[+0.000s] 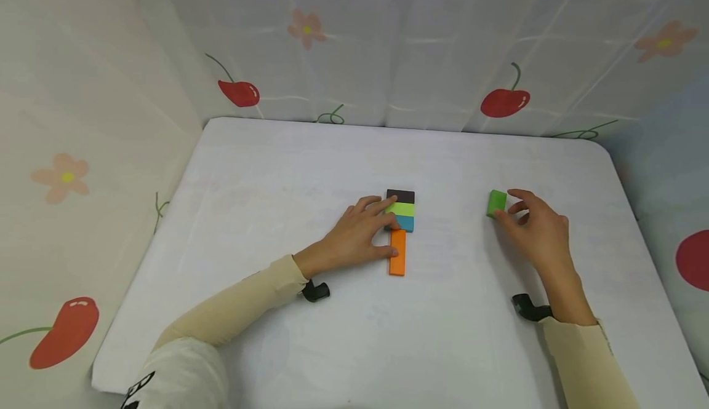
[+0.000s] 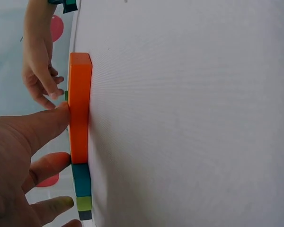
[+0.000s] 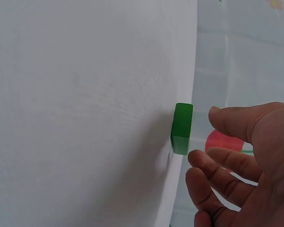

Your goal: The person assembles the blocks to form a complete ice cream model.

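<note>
My left hand is spread over a row of flat blocks on the table, with its thumb at the orange block and fingertips at the others. Beyond the orange block, in line, lie a blue block, a lime block and a black block. In the left wrist view the orange block butts end-on against the blue one. Off to the right, a green block lies on its own. My right hand hovers beside it; in the right wrist view thumb and fingers stay apart from the green block.
White table with rounded corners fills the middle of the head view. Patterned curtains hang behind it and at both sides. A dark wrist device shows under each forearm.
</note>
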`<action>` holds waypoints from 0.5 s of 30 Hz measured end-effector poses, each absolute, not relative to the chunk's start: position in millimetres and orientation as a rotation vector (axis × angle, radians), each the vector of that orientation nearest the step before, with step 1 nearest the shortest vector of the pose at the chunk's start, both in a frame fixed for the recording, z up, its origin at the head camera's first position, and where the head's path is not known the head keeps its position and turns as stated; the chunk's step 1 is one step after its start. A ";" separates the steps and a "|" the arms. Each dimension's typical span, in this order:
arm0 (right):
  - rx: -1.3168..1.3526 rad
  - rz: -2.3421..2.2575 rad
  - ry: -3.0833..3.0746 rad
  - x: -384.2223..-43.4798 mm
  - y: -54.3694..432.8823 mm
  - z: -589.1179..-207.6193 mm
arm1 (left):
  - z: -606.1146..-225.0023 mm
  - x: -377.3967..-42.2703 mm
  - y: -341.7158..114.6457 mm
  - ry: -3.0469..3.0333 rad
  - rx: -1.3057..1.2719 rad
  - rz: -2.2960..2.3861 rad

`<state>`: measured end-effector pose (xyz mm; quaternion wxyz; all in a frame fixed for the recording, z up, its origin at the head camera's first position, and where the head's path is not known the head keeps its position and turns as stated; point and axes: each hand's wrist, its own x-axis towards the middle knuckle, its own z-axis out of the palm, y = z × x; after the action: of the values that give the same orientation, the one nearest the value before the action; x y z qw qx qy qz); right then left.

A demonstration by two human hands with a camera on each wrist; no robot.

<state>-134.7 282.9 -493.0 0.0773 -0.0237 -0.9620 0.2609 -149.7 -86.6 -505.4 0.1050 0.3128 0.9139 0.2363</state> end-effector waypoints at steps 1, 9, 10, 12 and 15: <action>-0.077 0.774 -2.891 -133.8 284.4 -493.2 | -505.4 -150.4 -86.3 2.688 0.917 0.696; -0.085 0.753 -2.945 -131.1 288.2 -499.6 | -506.2 -152.9 -85.3 2.693 0.916 0.679; -0.084 0.750 -2.946 -130.9 287.7 -500.2 | -506.4 -153.1 -85.5 2.694 0.917 0.682; -0.083 0.745 -2.944 -130.4 286.4 -500.8 | -506.5 -153.3 -85.8 2.698 0.923 0.683; -0.088 0.738 -2.950 -130.1 284.0 -500.2 | -506.8 -153.1 -86.6 2.699 0.927 0.684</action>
<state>-130.1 284.0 -500.2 0.0495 -0.0287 -0.9685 0.2422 -153.1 -86.6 -506.8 0.1033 0.3141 0.9149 0.2317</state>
